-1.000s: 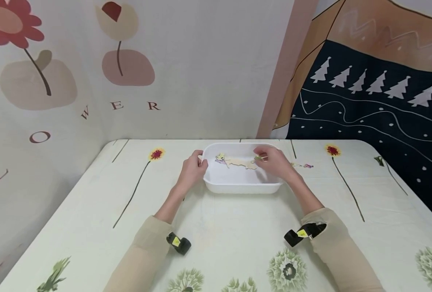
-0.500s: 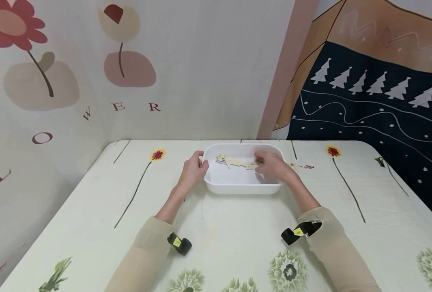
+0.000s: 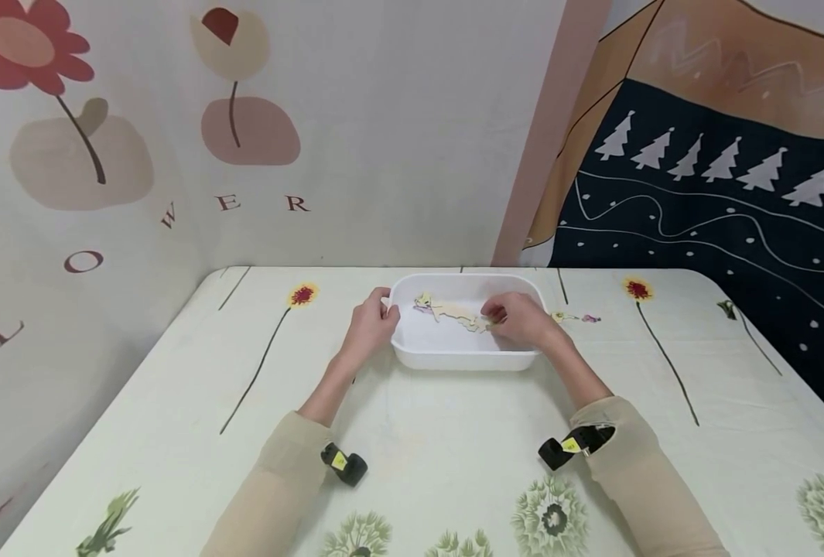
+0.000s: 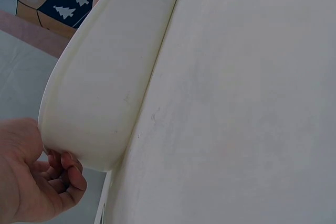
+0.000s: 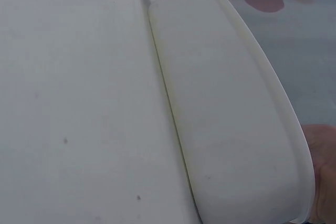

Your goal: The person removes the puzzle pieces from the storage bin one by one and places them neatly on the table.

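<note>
A white plastic tub [image 3: 463,360] stands at the far side of the table. My left hand [image 3: 372,321] grips its left end, thumb at the rim; in the left wrist view, curled fingers [image 4: 68,163] press its outer wall. Inside the tub lies a thin, pale, wavy-edged strip [image 3: 456,312] with a small yellow and purple part [image 3: 422,302] at its left end. My right hand [image 3: 519,319] reaches over the right rim, fingers bent down at the strip's right end. I cannot tell whether they pinch anything. In the right wrist view the tub wall [image 5: 226,103] hides those fingers.
A pale tablecloth [image 3: 446,433] with printed flowers covers the table. Small yellow and pink flowers [image 3: 579,318] show just right of the tub. A light curtain [image 3: 384,155] hangs behind, with a dark tree-patterned cloth [image 3: 704,201] at the right.
My right hand has moved slightly toward the near side inside the tub. The small greenish thing at its fingertips no longer shows, and the strip's right end sits nearer. My left hand stays put.
</note>
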`<state>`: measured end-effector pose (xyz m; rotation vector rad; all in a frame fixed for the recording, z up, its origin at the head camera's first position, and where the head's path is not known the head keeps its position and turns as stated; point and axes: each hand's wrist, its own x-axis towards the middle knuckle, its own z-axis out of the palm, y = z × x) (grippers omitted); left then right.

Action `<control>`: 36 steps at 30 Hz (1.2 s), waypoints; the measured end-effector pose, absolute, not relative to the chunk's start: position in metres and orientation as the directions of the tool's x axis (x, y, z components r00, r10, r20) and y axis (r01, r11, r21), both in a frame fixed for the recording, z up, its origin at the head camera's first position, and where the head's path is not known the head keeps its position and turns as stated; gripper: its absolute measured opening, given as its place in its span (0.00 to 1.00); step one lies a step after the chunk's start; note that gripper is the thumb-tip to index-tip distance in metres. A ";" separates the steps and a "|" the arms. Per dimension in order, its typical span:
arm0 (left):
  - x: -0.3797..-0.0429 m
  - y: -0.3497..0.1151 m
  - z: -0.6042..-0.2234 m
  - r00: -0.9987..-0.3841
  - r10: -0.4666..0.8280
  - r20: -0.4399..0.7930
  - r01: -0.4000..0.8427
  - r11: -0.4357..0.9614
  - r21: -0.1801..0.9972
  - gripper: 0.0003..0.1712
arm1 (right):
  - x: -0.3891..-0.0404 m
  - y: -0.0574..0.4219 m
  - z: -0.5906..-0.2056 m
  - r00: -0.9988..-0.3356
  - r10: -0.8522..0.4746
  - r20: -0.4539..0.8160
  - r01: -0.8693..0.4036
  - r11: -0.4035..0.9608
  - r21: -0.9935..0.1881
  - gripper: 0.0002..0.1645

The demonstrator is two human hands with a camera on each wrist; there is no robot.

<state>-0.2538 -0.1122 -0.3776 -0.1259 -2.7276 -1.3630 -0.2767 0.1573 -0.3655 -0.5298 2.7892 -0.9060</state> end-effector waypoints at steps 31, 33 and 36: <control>-0.254 -0.113 -0.379 -0.993 0.034 0.110 0.108 0.597 0.795 0.26 | -0.272 0.158 -0.363 -0.916 -0.398 0.048 -0.324 0.664 -0.673 0.03; -0.254 -0.113 -0.378 -0.993 0.035 0.112 0.110 0.597 0.795 0.26 | -0.271 0.160 -0.362 -0.917 -0.392 0.079 -0.327 0.622 -0.711 0.05; -0.254 -0.113 -0.379 -0.993 0.034 0.112 0.110 0.596 0.795 0.26 | -0.270 0.163 -0.359 -0.916 -0.386 0.110 -0.317 0.530 -0.786 0.09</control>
